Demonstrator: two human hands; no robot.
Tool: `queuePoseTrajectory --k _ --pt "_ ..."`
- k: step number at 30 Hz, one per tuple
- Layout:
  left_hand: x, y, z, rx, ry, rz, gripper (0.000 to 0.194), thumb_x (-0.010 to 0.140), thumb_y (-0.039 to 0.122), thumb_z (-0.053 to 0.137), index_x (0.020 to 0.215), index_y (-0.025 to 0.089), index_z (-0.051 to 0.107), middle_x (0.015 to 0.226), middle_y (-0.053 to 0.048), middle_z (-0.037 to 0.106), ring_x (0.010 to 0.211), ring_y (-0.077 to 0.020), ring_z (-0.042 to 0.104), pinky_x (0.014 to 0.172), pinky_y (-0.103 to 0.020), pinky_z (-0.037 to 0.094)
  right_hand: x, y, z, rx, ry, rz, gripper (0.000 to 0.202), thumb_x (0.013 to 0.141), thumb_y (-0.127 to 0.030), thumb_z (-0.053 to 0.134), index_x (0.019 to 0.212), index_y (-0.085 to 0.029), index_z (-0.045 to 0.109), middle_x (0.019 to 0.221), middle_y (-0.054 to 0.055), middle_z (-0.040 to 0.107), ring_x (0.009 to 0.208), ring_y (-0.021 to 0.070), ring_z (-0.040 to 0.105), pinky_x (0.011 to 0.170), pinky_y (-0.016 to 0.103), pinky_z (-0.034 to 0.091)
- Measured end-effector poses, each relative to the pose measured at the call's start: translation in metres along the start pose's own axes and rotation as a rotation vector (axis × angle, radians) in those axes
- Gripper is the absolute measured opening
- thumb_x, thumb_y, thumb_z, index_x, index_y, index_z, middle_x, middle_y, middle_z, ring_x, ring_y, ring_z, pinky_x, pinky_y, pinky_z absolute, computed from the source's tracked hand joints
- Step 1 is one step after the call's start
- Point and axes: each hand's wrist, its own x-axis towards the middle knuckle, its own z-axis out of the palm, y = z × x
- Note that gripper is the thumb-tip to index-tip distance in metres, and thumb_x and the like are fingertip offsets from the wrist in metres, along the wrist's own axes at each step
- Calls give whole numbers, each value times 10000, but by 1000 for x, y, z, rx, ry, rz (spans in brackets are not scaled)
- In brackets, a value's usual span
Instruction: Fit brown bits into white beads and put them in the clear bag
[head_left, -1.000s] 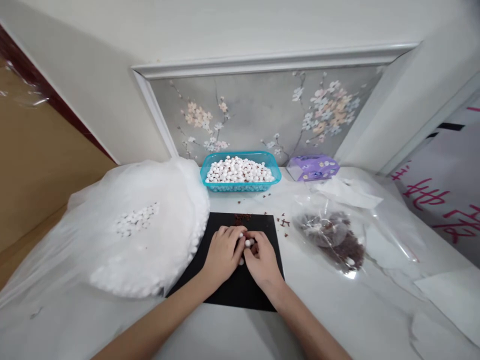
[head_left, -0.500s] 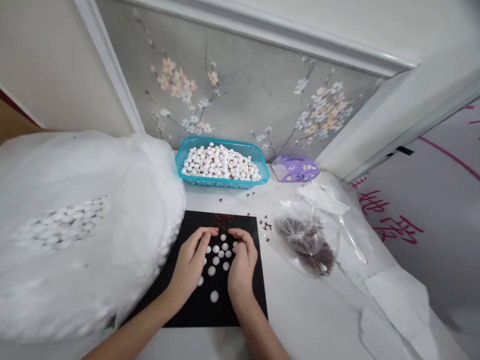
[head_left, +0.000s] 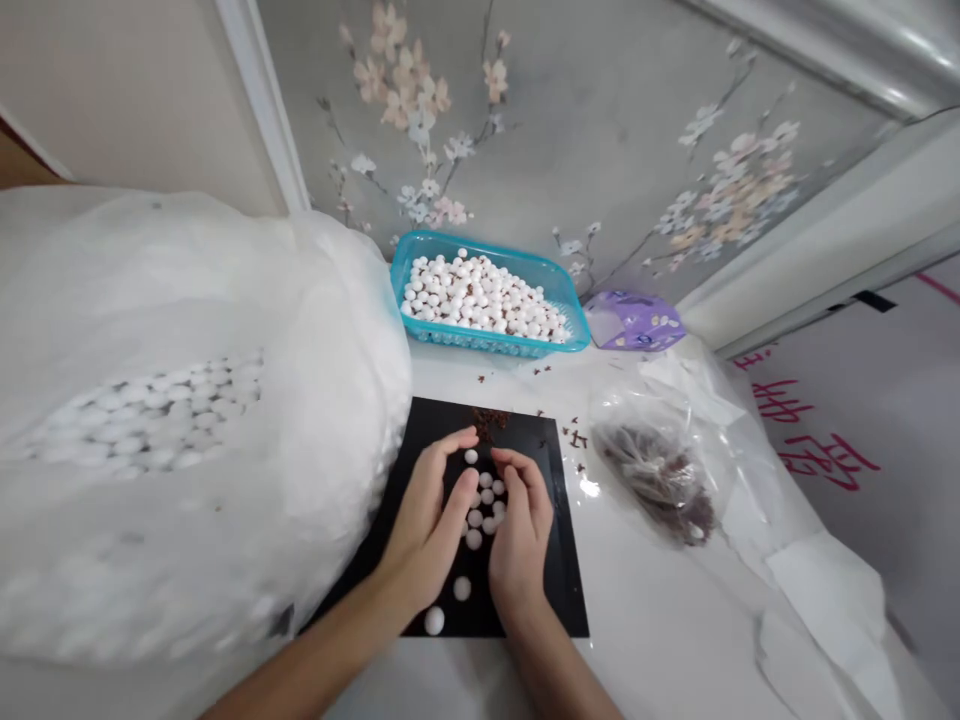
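My left hand (head_left: 429, 510) and my right hand (head_left: 523, 535) rest on a black mat (head_left: 564, 590), cupped around a cluster of small white balls (head_left: 487, 496). The left thumb stands apart from its fingers, which arch towards the far side. The right fingers curve inward beside the balls. Neither hand grips a ball. One white ball (head_left: 471, 456) lies between the fingertips, and two looser balls, one (head_left: 462, 588) and another (head_left: 434, 621), lie nearer to me. Small brown bits (head_left: 491, 422) are piled at the mat's far edge, just beyond my fingers.
A blue basket (head_left: 487, 340) of white balls stands against the wall. Left is a large translucent bag (head_left: 337, 330) of white balls. On the right are a clear bag of brown pieces (head_left: 660, 480), a purple packet (head_left: 637, 322) and white paper (head_left: 825, 590). Brown bits (head_left: 577, 440) dot the table.
My hands have come closer together, and the balls between them sit in a tighter cluster. Another loose ball shows near the mat's front edge. The whole view has shifted.
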Motion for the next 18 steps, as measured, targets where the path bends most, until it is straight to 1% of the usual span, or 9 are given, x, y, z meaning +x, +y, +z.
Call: queuePoseTrajectory --k 1,2,4,6,8,10,12,15,18 --pt "-4 -1 -12 120 -86 97 426 829 381 480 1231 240 475 1345 -81 441 1242 -247 388 1055 -411 273 2 0 -3 4 4 14 228 827 -308 398 875 -182 582 932 50 611 922 181 559 858 328 416" --pt "-9 -2 -23 263 -215 175 577 763 432 562 1290 249 416 1411 -91 356 1277 -283 338 1053 -444 272 4 1 -5 20 15 38 233 828 -310 397 883 -183 584 946 51 610 933 183 557 863 329 415" --pt "-23 -7 -39 582 -377 288 829 653 534 637 1366 260 316 1462 -112 258 1311 -340 260 1044 -514 252 7 4 -8 77 41 83 239 828 -314 394 888 -183 585 969 61 608 933 187 562 847 326 428" --pt "-35 -16 -46 837 -456 414 894 653 594 597 1400 251 246 1473 -129 223 1314 -367 243 1027 -559 237 9 7 -8 138 66 108 232 821 -322 408 874 -183 587 975 66 611 922 189 567 830 319 436" --pt "-40 -24 -44 1028 -438 493 806 741 557 521 1413 240 207 1478 -127 210 1321 -352 239 1015 -538 267 9 9 -6 190 80 127 219 811 -327 430 859 -187 592 969 60 614 916 187 568 820 311 438" --pt "-35 -29 -37 1137 -350 533 726 800 499 471 1414 219 203 1488 -133 170 1329 -336 228 1006 -507 296 10 9 -5 238 85 133 200 802 -324 448 846 -192 593 952 48 617 903 181 568 815 307 437" --pt "-23 -31 -29 1175 -241 541 682 820 467 455 1407 205 224 1494 -142 136 1335 -332 212 1004 -501 297 13 8 -4 239 80 111 181 798 -311 459 834 -192 590 915 36 617 883 174 569 817 308 434" --pt "2 -30 -20 1149 -132 517 655 822 471 452 1380 175 280 1486 -171 151 1329 -347 219 1004 -522 284 22 9 -4 89 77 -17 155 786 -262 471 853 -183 586 886 36 610 859 171 564 808 315 439" --pt "22 -29 -18 1074 -119 475 618 828 477 438 1339 145 336 1446 -196 255 1295 -346 292 992 -534 297 37 12 -5 -172 14 -230 182 764 -185 471 880 -185 611 919 51 599 833 175 554 775 330 455"
